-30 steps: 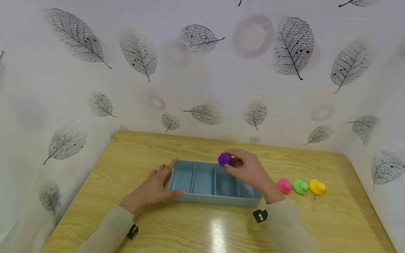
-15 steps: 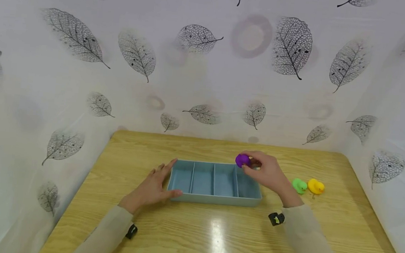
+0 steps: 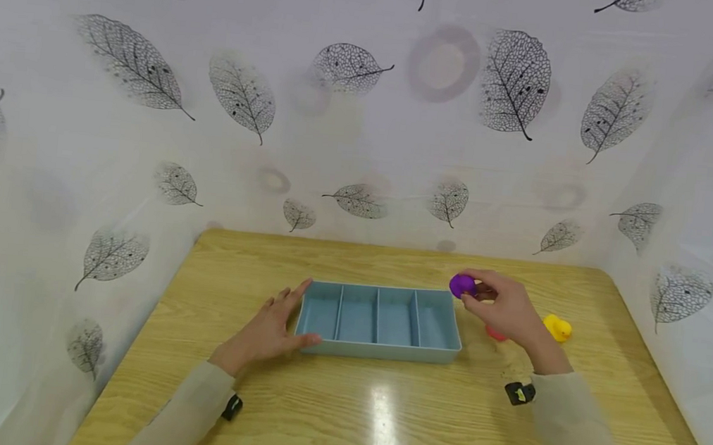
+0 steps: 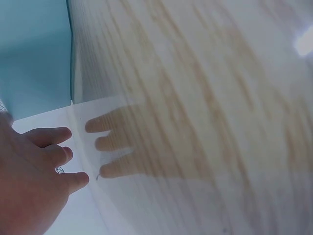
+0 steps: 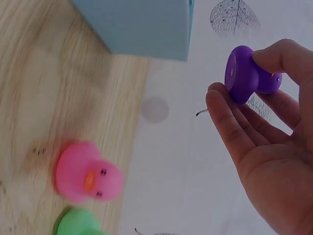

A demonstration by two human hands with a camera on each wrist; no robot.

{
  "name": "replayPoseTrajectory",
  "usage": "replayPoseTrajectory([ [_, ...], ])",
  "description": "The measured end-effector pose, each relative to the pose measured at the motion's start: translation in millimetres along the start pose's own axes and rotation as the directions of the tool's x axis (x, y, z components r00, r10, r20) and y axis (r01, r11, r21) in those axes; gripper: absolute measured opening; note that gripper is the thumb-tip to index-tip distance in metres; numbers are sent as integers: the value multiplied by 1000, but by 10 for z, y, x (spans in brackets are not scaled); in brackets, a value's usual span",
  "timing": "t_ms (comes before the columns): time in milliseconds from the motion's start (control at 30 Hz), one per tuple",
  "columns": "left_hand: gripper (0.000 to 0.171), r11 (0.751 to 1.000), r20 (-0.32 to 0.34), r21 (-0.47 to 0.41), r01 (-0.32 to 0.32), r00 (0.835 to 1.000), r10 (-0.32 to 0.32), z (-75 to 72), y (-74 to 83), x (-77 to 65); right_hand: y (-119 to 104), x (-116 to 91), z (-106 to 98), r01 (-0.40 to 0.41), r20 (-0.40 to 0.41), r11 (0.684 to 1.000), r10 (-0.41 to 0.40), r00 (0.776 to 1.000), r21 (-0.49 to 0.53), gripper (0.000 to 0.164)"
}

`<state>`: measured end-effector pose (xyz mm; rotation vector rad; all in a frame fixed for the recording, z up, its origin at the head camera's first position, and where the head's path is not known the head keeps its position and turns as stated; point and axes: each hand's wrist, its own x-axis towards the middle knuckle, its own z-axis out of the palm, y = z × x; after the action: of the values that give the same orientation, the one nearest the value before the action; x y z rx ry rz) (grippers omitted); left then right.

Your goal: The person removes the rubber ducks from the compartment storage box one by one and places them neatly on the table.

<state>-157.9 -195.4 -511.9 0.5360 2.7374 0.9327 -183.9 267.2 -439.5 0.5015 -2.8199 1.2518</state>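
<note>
My right hand (image 3: pixel 507 308) pinches a purple rubber duck (image 3: pixel 463 285) between thumb and fingers, held up near the back right corner of a blue-grey tray (image 3: pixel 377 351). In the right wrist view the purple duck (image 5: pixel 243 74) is tipped so that its flat base shows. My left hand (image 3: pixel 267 331) rests at the tray's left end, thumb along the front wall and fingers spread toward the back corner. Three dividers split the tray into several compartments, all bare. Partly hidden under my right hand sits a pink rubber duck (image 3: pixel 496 333), plain in the right wrist view.
A yellow rubber duck (image 3: pixel 556 328) stands on the wooden table (image 3: pixel 314 410) right of my hand. Part of a green rubber duck (image 5: pixel 79 223) shows in the right wrist view, beside the pink one. A leaf-patterned white curtain (image 3: pixel 364 138) encloses the table's back and sides.
My right hand has moved rightward with the purple duck, from over the tray's third compartment to past its right end. It now covers the green duck in the head view. My left hand stays put.
</note>
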Motion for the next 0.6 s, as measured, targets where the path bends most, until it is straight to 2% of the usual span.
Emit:
replayPoseTrajectory([
  [300, 108, 1000, 6, -10, 2, 1000, -2, 4, 19, -8, 203, -183, -231, -37, -41, 998, 34, 999, -58, 39],
  [600, 108, 1000, 9, -21, 5, 1000, -4, 8, 20, -16, 439, -388, -547, -98, -127, 989, 84, 988, -109, 41],
])
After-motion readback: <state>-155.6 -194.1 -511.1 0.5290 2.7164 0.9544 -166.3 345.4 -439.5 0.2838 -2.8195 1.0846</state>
